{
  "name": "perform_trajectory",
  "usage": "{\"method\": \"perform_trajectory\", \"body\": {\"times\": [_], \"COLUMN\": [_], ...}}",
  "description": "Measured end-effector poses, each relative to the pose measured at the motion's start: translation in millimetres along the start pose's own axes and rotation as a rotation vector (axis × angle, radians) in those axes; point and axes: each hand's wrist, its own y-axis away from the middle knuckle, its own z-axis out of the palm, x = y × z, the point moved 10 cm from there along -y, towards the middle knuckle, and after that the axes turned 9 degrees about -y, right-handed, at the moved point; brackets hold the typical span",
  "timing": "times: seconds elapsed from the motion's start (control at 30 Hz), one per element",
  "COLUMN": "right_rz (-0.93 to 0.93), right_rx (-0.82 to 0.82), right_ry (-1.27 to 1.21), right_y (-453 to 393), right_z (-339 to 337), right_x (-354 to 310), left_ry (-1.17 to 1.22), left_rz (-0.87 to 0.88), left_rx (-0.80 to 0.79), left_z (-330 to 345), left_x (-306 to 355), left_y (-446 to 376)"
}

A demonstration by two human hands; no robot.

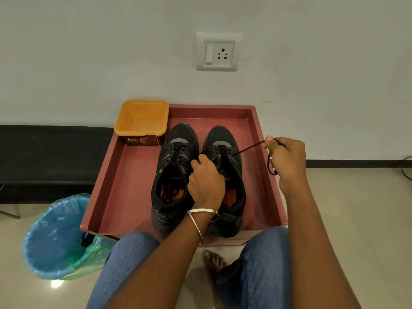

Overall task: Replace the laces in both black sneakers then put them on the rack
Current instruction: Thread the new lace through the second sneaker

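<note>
Over the tray [124,175], right hand [287,157] pinches a taut lace [247,149]; left hand [206,181] clasps the right sneaker [231,175].

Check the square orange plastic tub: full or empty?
Empty: the square orange plastic tub stands upright and open, its bare bottom showing.

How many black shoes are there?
2. The left sneaker and the right sneaker sit side by side in the pink tray, toes toward the wall. The left hand covers part of the right one. No others show.
</note>
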Motion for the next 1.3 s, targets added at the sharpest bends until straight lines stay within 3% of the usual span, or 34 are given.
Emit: {"method": "perform_trajectory", "body": {"times": [0.1, 0.17, 0.27, 0.4, 0.6, 0.7, 0.83, 1.07, 1.3], "right_rz": [0.100, 0.125, 0.068, -0.062, -0.148, -0.192, -0.073, -0.127, -0.221], "right_rx": [-0.120, -0.215, -0.182, -0.168, -0.428, -0.385, -0.364, -0.341, -0.393], "right_ry": [0.133, 0.464, 0.814, 0.692, 0.498, 0.399, 0.179, 0.509, 0.650], "right_y": [1, 3, 7, 7, 20, 21, 19, 16, 19], "right_z": [9, 17, 18, 30, 68, 74, 82, 87, 92], "right_x": [19, 32, 21, -11, -12, -14, -2, -2, -3], "left_ry": [0.004, 0.010, 0.045, 0.111, 0.170, 0.154, 0.171, 0.193, 0.203], "left_rz": [0.001, 0.008, 0.037, 0.088, 0.129, 0.133, 0.123, 0.102, 0.083], "left_rx": [0.002, -0.002, -0.036, -0.077, -0.122, -0.109, -0.112, -0.111, -0.089], "left_z": [-1, -1, 0, -7, -2, 0, 2, 1, -3], "left_x": [0, -1, 0, 5, 6, 6, 4, 0, -1], "left_y": [0, 0, -1, -7, -12, -13, -15, -18, -17]}}
